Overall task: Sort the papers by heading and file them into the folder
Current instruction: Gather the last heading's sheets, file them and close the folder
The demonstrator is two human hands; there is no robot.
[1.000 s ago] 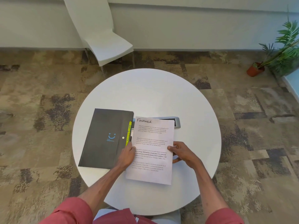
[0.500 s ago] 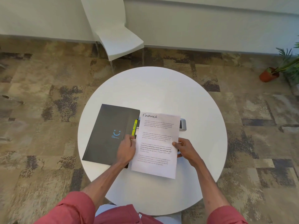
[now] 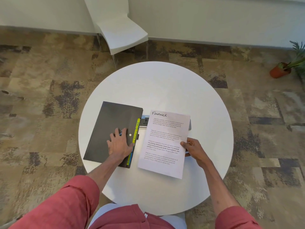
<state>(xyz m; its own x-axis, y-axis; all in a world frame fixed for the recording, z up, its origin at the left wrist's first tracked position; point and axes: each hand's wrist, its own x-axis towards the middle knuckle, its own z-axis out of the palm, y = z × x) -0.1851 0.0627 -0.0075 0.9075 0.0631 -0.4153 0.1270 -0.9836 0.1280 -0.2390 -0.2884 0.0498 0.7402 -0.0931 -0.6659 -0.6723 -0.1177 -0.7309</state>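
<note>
Our left hand (image 3: 119,145) lies flat, fingers spread, on the closed dark grey folder (image 3: 109,128); our right hand (image 3: 192,148) pinches the white "Finance" sheet (image 3: 165,142).

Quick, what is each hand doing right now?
Left hand: open, fingers spread flat on the black folder.
Right hand: holding the Finance paper by its right edge.

round white table (image 3: 165,83), black folder (image 3: 105,129), paper (image 3: 165,146)

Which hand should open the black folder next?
Probably the left hand: it lies flat on the closed folder near its coloured tabs, while the right hand is busy pinching the Finance paper.
</note>
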